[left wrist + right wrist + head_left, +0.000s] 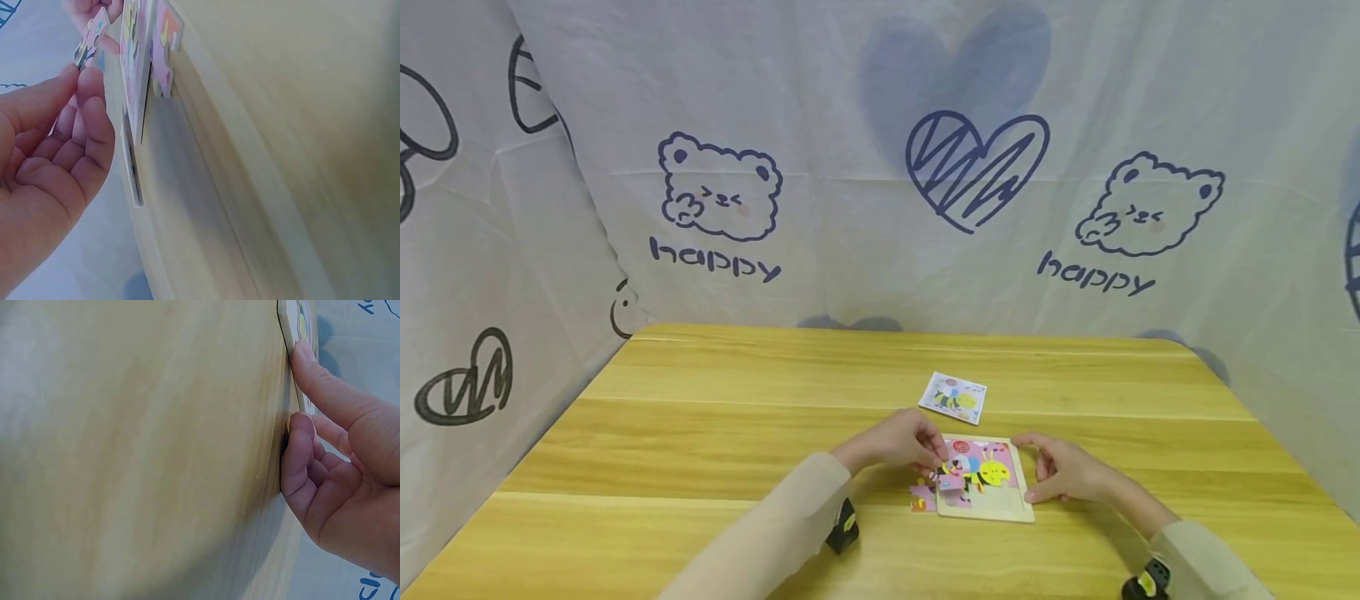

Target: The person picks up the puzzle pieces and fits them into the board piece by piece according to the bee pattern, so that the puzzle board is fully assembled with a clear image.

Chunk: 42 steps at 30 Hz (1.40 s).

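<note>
My left hand (910, 439) pinches a small pink puzzle piece (951, 482) between thumb and fingertips, tilted above the puzzle board's left part. The left wrist view shows the piece (94, 36) nearly edge-on, its pattern partly hidden. Below it lies a wooden puzzle board (988, 514) with a pale rim and a bee picture on pink, bare wood showing at its lower right. At the board's right side, my right hand (1071, 471) holds the rim, index finger at the far corner and thumb (306, 353) lower down. Its other fingers are curled beside the board.
Loose pink pieces (922, 497) lie against the board's left edge, partly covered by the hand. Behind the board is a small bee picture card (955, 398). The wooden table (737, 375) meets a printed white cloth (850, 208) at the back and sides.
</note>
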Tool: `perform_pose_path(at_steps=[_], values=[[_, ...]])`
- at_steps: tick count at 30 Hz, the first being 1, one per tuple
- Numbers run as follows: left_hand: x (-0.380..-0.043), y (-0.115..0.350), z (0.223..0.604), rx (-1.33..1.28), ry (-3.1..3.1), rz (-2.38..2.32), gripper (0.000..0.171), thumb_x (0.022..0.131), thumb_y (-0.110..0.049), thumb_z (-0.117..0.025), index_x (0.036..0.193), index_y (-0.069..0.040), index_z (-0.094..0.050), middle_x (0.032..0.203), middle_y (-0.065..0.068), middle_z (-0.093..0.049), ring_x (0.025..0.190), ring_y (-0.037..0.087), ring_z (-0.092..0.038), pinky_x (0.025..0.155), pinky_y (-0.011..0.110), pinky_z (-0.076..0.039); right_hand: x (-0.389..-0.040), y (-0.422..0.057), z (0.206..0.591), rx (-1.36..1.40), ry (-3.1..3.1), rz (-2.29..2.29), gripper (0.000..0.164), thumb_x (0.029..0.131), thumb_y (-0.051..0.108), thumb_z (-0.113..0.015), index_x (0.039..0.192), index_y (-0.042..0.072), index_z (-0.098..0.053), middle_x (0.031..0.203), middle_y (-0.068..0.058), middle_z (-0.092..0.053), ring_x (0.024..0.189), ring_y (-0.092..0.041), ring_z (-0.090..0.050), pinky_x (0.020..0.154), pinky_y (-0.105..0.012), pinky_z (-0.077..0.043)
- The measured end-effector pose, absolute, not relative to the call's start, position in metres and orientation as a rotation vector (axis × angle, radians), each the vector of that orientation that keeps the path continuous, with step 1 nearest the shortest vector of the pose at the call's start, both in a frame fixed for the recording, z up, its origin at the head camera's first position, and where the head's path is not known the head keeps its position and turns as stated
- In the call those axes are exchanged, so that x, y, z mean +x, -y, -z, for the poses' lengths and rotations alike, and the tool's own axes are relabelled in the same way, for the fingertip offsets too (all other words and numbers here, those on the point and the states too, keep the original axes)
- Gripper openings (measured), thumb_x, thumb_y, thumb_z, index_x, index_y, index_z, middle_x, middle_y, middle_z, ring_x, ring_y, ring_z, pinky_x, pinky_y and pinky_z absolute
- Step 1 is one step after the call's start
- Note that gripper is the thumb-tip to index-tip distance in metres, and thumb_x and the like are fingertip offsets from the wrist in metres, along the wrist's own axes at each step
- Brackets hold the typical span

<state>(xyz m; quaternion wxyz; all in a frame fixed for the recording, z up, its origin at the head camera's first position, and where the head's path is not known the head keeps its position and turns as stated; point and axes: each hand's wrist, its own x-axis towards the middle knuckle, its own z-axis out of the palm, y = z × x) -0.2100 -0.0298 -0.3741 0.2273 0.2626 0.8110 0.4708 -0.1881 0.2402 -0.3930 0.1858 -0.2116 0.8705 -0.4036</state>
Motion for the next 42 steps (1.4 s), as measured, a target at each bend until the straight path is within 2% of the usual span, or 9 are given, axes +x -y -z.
perform_pose_path(at_steps=[6,13,25,32,42], values=[[-0.213,0.018,0.375,0.770,-2.279,-1.253,0.009,0.078,0.009,-0.061,0.074,0.002,-0.065,0.064,0.003,-0.061,0.053,0.009,-0.052,0.052,0.020,-0.046,-0.189,-0.240,0.393,-0.612,-2.453,1.136,0.072,0.072,0.015,-0.074,0.127,-0.008,-0.035,0.071,-0.004,-0.045,0.049,-0.009,-0.038,0.041,-0.020,-0.035],[-0.213,0.006,0.374,0.801,-2.260,-1.253,0.007,0.077,0.010,-0.061,0.074,0.005,-0.064,0.065,0.006,-0.062,0.052,0.010,-0.053,0.053,0.023,-0.048,-0.190,-0.240,0.394,-0.603,-2.455,1.141,0.073,0.071,0.017,-0.075,0.127,-0.008,-0.036,0.070,-0.004,-0.045,0.049,-0.009,-0.039,0.041,-0.020,-0.035],[-0.208,-0.012,0.378,0.824,-2.297,-1.175,0.009,0.076,0.010,-0.063,0.071,0.003,-0.064,0.061,0.002,-0.060,0.048,0.009,-0.049,0.046,0.019,-0.042,-0.190,-0.241,0.396,-0.621,-2.452,1.152,0.074,0.070,0.018,-0.076,0.127,-0.008,-0.036,0.070,-0.004,-0.046,0.049,-0.008,-0.040,0.041,-0.019,-0.035],[-0.203,-0.016,0.379,0.787,-2.307,-1.144,0.008,0.075,0.008,-0.065,0.070,0.002,-0.064,0.059,0.003,-0.059,0.047,0.010,-0.051,0.047,0.020,-0.046,-0.190,-0.242,0.396,-0.614,-2.451,1.155,0.073,0.071,0.017,-0.076,0.127,-0.008,-0.036,0.069,-0.004,-0.046,0.049,-0.008,-0.039,0.040,-0.019,-0.035],[-0.203,-0.015,0.382,0.803,-2.298,-1.136,0.009,0.073,0.010,-0.066,0.069,0.003,-0.065,0.058,0.003,-0.059,0.046,0.009,-0.050,0.046,0.019,-0.045,-0.189,-0.242,0.395,-0.622,-2.443,1.156,0.074,0.071,0.018,-0.076,0.127,-0.009,-0.035,0.069,-0.004,-0.046,0.048,-0.008,-0.039,0.040,-0.020,-0.035]])
